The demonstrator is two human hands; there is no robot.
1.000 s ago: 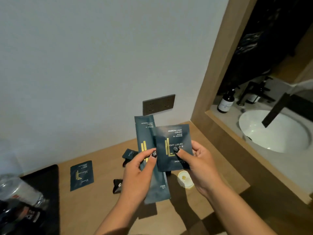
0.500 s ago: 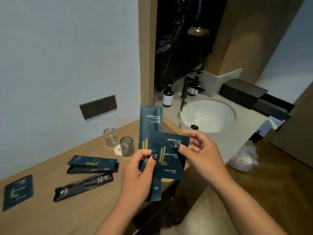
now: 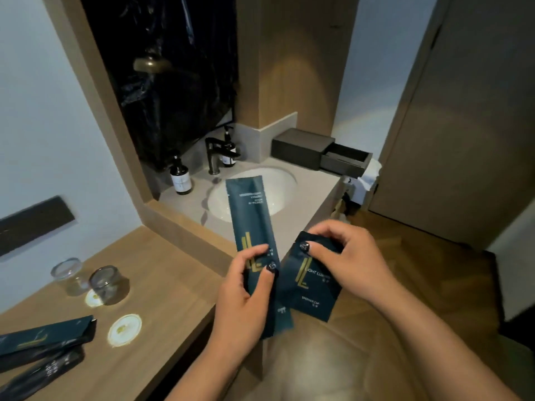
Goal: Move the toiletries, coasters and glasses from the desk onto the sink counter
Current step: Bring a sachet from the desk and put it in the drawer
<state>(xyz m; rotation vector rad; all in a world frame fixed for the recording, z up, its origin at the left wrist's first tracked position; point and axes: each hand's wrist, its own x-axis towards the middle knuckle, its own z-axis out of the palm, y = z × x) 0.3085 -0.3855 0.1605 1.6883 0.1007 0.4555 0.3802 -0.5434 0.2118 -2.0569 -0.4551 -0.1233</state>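
Left hand (image 3: pixel 246 287) closed around the lower half of a long dark comb sachet (image 3: pixel 254 241), thumb pressed on its front, top end tilted toward 11 o'clock over the sink counter (image 3: pixel 315 195). Right hand (image 3: pixel 347 256) pinching the top edge of a square shower cap sachet (image 3: pixel 312 287) just beside it at 3 o'clock, the two packets touching or overlapping at the lower edges. Both held in the air off the desk's corner. On the desk (image 3: pixel 162 285) at 9 o'clock: two glasses (image 3: pixel 107 283) side by side, the nearer one on a coaster, a bare round coaster (image 3: pixel 124 329) toward 7 o'clock, more dark sachets (image 3: pixel 43 340) at the left edge. On the counter at 12 o'clock: basin, black tap, pump bottles (image 3: pixel 180 178), dark box.
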